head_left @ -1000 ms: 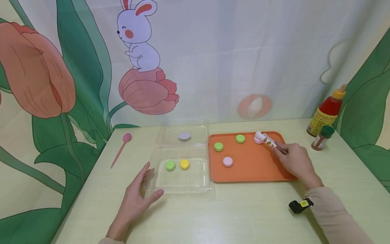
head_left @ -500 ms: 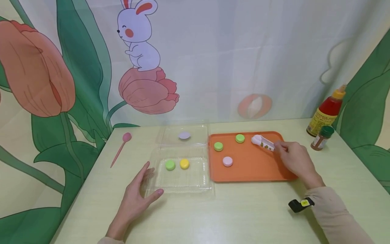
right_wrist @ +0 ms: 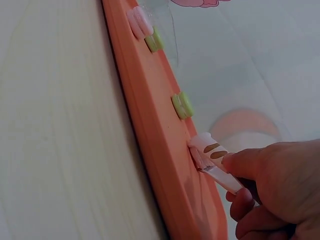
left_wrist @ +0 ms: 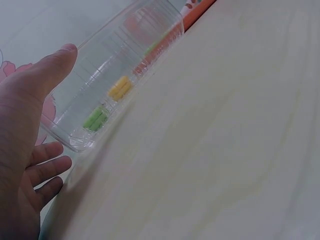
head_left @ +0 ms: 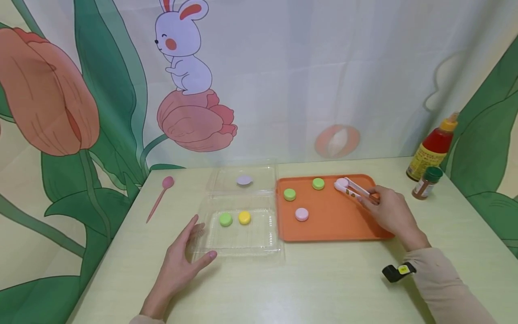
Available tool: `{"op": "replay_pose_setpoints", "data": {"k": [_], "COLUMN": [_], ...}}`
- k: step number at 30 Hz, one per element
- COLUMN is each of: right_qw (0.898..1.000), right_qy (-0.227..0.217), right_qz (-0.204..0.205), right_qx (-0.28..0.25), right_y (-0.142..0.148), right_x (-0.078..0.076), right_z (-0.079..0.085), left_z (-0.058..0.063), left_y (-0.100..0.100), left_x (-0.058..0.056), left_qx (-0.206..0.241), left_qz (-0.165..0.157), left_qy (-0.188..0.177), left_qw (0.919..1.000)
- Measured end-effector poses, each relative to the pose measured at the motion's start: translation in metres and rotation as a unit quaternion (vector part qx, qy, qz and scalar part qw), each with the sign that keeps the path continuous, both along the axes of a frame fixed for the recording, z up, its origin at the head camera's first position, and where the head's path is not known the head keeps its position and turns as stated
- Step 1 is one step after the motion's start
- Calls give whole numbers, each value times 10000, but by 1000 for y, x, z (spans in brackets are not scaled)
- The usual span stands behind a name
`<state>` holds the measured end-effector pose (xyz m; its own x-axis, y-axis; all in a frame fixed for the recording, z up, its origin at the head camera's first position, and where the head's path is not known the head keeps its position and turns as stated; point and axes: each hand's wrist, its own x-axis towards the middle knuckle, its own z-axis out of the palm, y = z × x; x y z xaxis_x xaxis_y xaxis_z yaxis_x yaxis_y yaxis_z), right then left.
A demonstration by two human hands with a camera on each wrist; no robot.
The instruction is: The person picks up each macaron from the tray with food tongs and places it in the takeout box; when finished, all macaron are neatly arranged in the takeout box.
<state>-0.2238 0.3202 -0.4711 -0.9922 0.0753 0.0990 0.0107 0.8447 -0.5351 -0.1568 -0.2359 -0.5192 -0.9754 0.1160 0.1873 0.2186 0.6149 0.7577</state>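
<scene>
My right hand (head_left: 390, 213) grips a pair of small white tongs (head_left: 347, 191) with a brown spotted pattern. Their tips stand on either side of a pink macaron (head_left: 342, 182) at the back right of the orange tray (head_left: 332, 225). In the right wrist view the tongs (right_wrist: 215, 150) partly hide that macaron. My left hand (head_left: 176, 267) lies beside the clear plastic box (head_left: 259, 236), thumb and fingers spread, holding nothing. Inside the box sit a green macaron (head_left: 225, 219) and a yellow macaron (head_left: 244, 218), also visible past the left thumb in the left wrist view.
Two green macarons, one left (head_left: 289, 194) and one farther back (head_left: 318, 183), and another pink macaron (head_left: 301, 214) lie on the tray. The box's lid (head_left: 263, 177) is folded back. A pink spoon (head_left: 161, 198) lies left; a sauce bottle (head_left: 432, 148) and spice jar (head_left: 427, 183) stand right.
The tongs have turned in my right hand's grip, and their arms now stand apart with the pink macaron showing between the tips. The left hand has stayed in place.
</scene>
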Motion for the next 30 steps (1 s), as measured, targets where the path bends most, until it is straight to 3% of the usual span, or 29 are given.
{"op": "replay_pose_setpoints", "data": {"k": [17,24,30], "right_qw": [9973,9951,9917], "right_qy": [727,992,1238], "right_qz": [-72,-42,132], "right_qx": [46,21,-306], "right_y": [-1,-14,-35], "right_x": [2,8,16], "right_z": [1,21,43], "left_z": [0,-1,-1], "left_y": [0,0,0], "left_x": [0,0,-1], "left_qx": [-34,71,84], "left_qz": [7,-8,-5], "left_qy": [-35,-52,-39], "left_qw": [10000,10000,10000]}}
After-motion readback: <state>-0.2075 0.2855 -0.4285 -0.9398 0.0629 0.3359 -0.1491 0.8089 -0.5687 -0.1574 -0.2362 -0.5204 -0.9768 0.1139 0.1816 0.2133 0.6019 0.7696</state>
